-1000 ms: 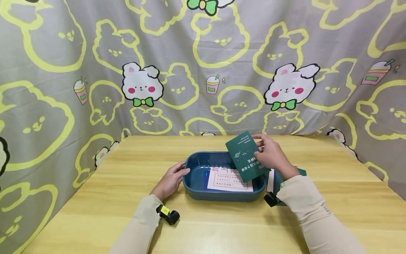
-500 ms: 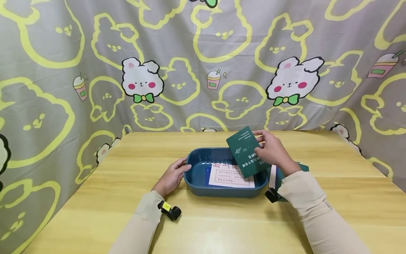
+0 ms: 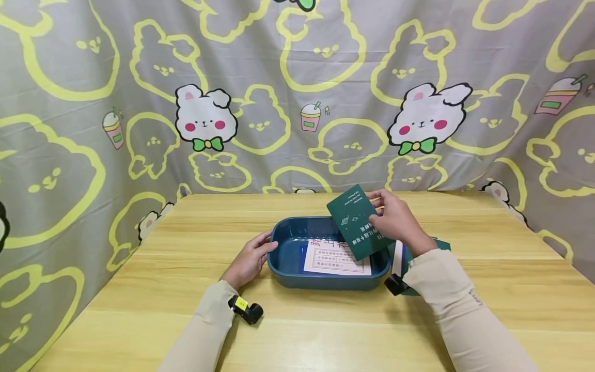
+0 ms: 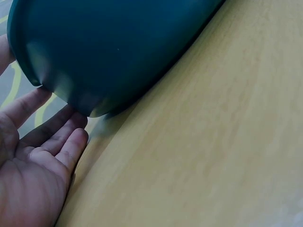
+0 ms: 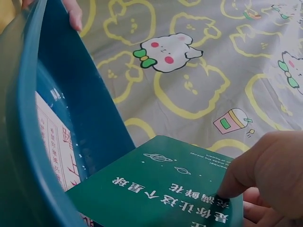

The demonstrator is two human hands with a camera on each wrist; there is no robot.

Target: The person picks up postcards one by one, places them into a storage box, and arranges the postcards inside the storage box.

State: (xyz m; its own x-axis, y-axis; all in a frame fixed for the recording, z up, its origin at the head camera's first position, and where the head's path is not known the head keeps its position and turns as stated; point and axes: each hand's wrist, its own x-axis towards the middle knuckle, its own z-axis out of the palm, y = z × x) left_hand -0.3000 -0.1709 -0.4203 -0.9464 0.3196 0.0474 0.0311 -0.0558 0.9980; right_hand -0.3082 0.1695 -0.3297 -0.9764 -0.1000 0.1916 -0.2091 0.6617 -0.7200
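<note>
My right hand [image 3: 395, 222] pinches a dark green card [image 3: 355, 222] printed with white characters and small planets, thumb on its face and fingers behind. The card tilts over the right part of a blue-green oval plastic basin [image 3: 297, 281]. Inside the basin lies a white printed card [image 3: 332, 261] with red characters, partly covered by the green one, and a blue edge [image 3: 302, 258] shows beneath it. At the basin's left end, my left hand [image 3: 248, 261] grips the rim, its thumb over the top. In the left wrist view its fingers [image 4: 71, 146] touch the outer wall.
On the wooden table [image 3: 316, 336], right of the basin, another green item [image 3: 441, 244] and a pale strip [image 3: 398, 256] lie partly hidden under my right wrist. A patterned grey curtain [image 3: 260, 62] hangs behind the table and along both sides.
The head view has shifted slightly. Both hands, the green card and the basin keep nearly the same places relative to each other.
</note>
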